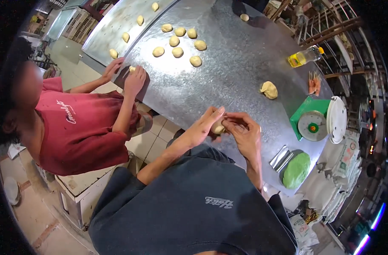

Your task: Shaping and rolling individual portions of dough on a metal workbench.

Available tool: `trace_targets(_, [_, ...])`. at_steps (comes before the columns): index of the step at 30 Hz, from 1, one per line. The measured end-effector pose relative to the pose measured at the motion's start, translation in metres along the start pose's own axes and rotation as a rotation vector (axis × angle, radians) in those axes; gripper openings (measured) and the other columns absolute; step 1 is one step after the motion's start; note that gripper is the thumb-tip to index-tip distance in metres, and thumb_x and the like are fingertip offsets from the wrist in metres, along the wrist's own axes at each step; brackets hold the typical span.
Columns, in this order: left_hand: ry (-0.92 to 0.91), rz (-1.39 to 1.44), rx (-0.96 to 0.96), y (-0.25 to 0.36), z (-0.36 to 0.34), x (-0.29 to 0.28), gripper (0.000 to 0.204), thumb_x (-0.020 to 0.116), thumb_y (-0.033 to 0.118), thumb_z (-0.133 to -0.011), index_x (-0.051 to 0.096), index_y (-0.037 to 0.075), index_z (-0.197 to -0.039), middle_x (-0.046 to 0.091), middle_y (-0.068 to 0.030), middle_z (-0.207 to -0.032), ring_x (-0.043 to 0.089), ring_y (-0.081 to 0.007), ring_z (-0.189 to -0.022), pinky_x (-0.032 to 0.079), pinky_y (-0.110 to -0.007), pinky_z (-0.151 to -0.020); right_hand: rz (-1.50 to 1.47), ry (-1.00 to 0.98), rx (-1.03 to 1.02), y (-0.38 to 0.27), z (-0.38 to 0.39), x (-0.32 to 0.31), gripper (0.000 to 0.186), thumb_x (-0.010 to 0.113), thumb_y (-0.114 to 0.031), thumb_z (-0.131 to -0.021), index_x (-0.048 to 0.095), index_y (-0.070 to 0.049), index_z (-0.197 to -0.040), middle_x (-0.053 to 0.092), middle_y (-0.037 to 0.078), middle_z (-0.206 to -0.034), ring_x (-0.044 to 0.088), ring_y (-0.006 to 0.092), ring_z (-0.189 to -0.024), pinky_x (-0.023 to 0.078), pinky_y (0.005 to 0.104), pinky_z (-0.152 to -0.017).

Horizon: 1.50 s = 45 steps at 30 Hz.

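A small ball of pale yellow dough (pixel 218 127) sits between my two hands, over the near edge of the metal table (pixel 228 72). My left hand (pixel 203 128) cups it from the left, with the fingers partly hidden. On the other side my right hand (pixel 245 135) pinches at the dough with thumb and bent fingers. Beyond my hands, to the right, lies a larger rough lump of dough (pixel 269 90). Several shaped dough balls (pixel 177 52) are spread across the far left of the table.
At the right edge stand a green scale (pixel 314 123), skewered sausages (pixel 314 84) and an oil bottle (pixel 305 57). Nearer lie a metal scraper (pixel 281 158) and a green dough mass (pixel 297 171). To my left a co-worker in a red shirt (pixel 79 123) handles dough beside a tray (pixel 113 34).
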<state>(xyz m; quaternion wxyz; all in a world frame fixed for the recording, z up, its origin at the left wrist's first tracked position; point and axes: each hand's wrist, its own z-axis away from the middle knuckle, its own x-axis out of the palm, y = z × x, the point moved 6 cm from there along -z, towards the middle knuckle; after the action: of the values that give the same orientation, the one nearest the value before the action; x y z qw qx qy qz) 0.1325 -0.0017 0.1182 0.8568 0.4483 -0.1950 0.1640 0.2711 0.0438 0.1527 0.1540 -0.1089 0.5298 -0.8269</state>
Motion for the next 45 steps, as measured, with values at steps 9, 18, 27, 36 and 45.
trace_targets(9, [-0.069, -0.118, 0.029, 0.003, -0.01, 0.006, 0.038, 0.044, 0.044, -0.108, 0.053, 0.009, -0.116, 0.061, -0.0019, -0.084, 0.061, -0.0119, -0.066, 0.048, -0.026, -0.058, 0.076, -0.007, -0.189, -0.005, 0.0, -0.01, 0.02, 0.073, -0.002, -0.091, 0.07, 0.005, -0.11, 0.071, 0.013, -0.11, 0.069, 0.0188, -0.098, 0.057, 0.0294, -0.089])
trace_targets(18, [-0.075, -0.082, 0.083, 0.009, -0.018, 0.014, 0.042, 0.049, 0.044, -0.105, 0.051, 0.006, -0.122, 0.064, -0.0086, -0.096, 0.064, -0.0138, -0.073, 0.05, -0.026, -0.062, -0.063, -0.116, -0.045, 0.005, -0.02, -0.027, 0.022, 0.072, -0.007, -0.093, 0.071, 0.005, -0.112, 0.071, 0.013, -0.109, 0.069, 0.0181, -0.097, 0.058, 0.03, -0.087])
trace_targets(27, [-0.09, 0.007, -0.008, -0.004, -0.012, 0.011, 0.048, 0.042, 0.046, -0.107, 0.052, 0.003, -0.125, 0.067, -0.0138, -0.104, 0.068, -0.0185, -0.075, 0.053, -0.029, -0.063, -0.077, -0.182, -0.147, 0.026, -0.033, -0.031, 0.021, 0.07, -0.006, -0.094, 0.071, 0.006, -0.112, 0.073, 0.012, -0.104, 0.069, 0.0166, -0.095, 0.055, 0.0284, -0.086])
trace_targets(36, [0.065, 0.143, 0.039, -0.01, -0.012, -0.039, 0.051, 0.042, 0.034, -0.108, 0.044, -0.001, -0.144, 0.061, -0.0178, -0.131, 0.072, -0.028, -0.094, 0.059, -0.032, -0.079, -0.047, -0.175, 0.091, 0.048, -0.076, 0.007, 0.031, 0.052, -0.014, -0.107, 0.062, 0.006, -0.129, 0.067, 0.016, -0.121, 0.064, 0.0198, -0.112, 0.053, 0.033, -0.097])
trace_targets(45, [0.046, 0.224, 0.192, 0.078, -0.009, -0.178, 0.057, 0.044, 0.035, -0.108, 0.032, 0.003, -0.154, 0.06, -0.021, -0.134, 0.072, -0.0291, -0.1, 0.058, -0.035, -0.086, -0.016, -0.255, 0.027, -0.001, -0.172, 0.154, 0.044, 0.072, -0.009, -0.094, 0.055, 0.005, -0.132, 0.067, 0.017, -0.122, 0.066, 0.0205, -0.111, 0.054, 0.0308, -0.094])
